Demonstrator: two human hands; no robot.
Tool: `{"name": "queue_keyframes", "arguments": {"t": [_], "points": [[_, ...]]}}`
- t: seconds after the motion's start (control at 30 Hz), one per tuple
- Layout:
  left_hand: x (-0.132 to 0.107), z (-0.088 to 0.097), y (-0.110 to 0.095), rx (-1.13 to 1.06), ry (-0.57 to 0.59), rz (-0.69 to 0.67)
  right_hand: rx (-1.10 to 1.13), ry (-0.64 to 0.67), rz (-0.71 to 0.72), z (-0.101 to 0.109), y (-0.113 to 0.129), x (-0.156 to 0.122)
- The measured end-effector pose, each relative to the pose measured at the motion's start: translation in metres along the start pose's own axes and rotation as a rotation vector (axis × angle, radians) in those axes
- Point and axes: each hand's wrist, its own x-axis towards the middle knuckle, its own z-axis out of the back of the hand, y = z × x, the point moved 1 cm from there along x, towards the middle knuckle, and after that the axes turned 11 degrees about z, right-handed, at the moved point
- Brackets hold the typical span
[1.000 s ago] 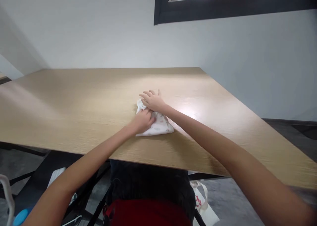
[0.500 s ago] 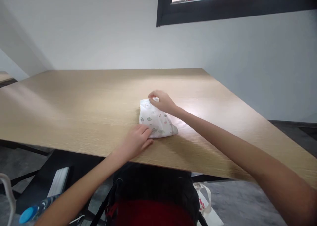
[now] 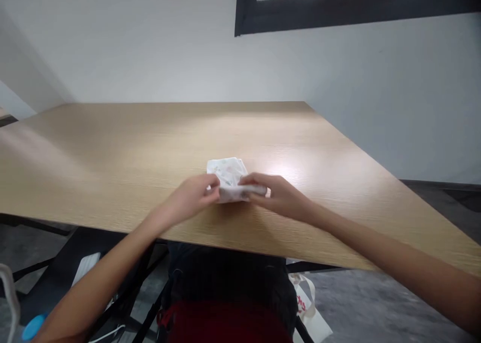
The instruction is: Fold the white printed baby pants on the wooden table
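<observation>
A white cloth (image 3: pixel 226 170) with small printed figures lies near the front edge of the table, its near edge raised and bent over into a fold. My left hand (image 3: pixel 197 193) pinches the left end of that fold between thumb and fingers. At the right end, my right hand (image 3: pixel 272 193) grips the same fold, thumb below and fingers on top. The far part of the cloth rests on the tabletop. Motion blurs the fold and the fingertips a little.
The light wooden table (image 3: pixel 150 137) reaches back to a grey wall (image 3: pixel 158 42) with a dark-framed window (image 3: pixel 323 15). Below its front edge are a black chair (image 3: pixel 52 278), a bottle with a blue cap (image 3: pixel 33 327) and a white bag (image 3: pixel 313 323) on the floor.
My right hand has come down from the cloth's far edge to its near right side. The cloth's near edge is now lifted and folded between both hands.
</observation>
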Motion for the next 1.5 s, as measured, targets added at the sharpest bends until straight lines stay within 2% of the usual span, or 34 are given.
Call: {"name": "queue_keyframes", "arguments": {"t": [0.07, 0.13, 0.2, 0.27, 0.33, 0.4, 0.5, 0.6, 0.7, 0.77, 0.87, 0.97, 1.03, 1.1, 1.2, 1.33, 1.43, 1.5], "points": [[0.027, 0.017, 0.004, -0.067, 0.070, 0.115, 0.093, -0.053, -0.142, 0.006, -0.009, 0.026], [0.059, 0.022, 0.012, -0.048, 0.076, 0.162, 0.130, -0.119, -0.272, 0.005, -0.029, 0.052], [0.085, 0.011, 0.024, -0.007, 0.058, 0.213, -0.006, -0.141, -0.347, -0.001, -0.054, 0.070], [0.099, -0.008, 0.035, 0.045, 0.017, 0.278, -0.216, -0.105, -0.370, -0.010, -0.073, 0.079], [0.102, -0.027, 0.042, 0.095, -0.050, 0.334, -0.347, -0.055, -0.368, -0.020, -0.080, 0.080], [0.100, -0.040, 0.041, 0.129, -0.130, 0.372, -0.446, -0.036, -0.365, -0.028, -0.074, 0.081], [0.098, -0.048, 0.029, 0.140, -0.227, 0.372, -0.648, -0.051, -0.303, -0.037, -0.057, 0.090], [0.098, -0.054, 0.023, 0.111, -0.267, 0.334, -0.642, -0.041, -0.320, -0.042, -0.058, 0.096], [0.092, -0.058, 0.037, 0.059, -0.257, 0.314, -0.526, -0.031, -0.385, -0.040, -0.076, 0.084], [0.085, -0.057, 0.053, 0.000, -0.235, 0.281, -0.392, -0.090, -0.354, -0.036, -0.085, 0.065], [0.079, -0.050, 0.072, -0.135, -0.207, 0.224, -0.129, -0.214, -0.293, -0.035, -0.077, 0.031], [0.086, -0.044, 0.075, -0.282, -0.191, 0.202, 0.017, -0.223, -0.247, -0.042, -0.054, 0.007], [0.094, -0.043, 0.071, -0.357, -0.151, 0.180, 0.053, -0.218, -0.222, -0.045, -0.046, 0.003], [0.099, -0.045, 0.065, -0.408, -0.109, 0.155, 0.118, -0.263, -0.209, -0.042, -0.050, 0.009], [0.086, -0.048, 0.056, -0.455, -0.104, 0.153, 0.269, -0.295, -0.204, -0.031, -0.071, 0.025], [0.036, -0.054, 0.040, -0.465, -0.110, 0.187, 0.294, -0.254, -0.218, -0.019, -0.094, 0.041], [0.002, -0.059, 0.030, -0.450, -0.138, 0.235, 0.261, -0.211, -0.185, -0.021, -0.099, 0.043], [-0.008, -0.061, 0.027, -0.434, -0.202, 0.271, 0.213, -0.217, -0.166, -0.025, -0.095, 0.040]]}}
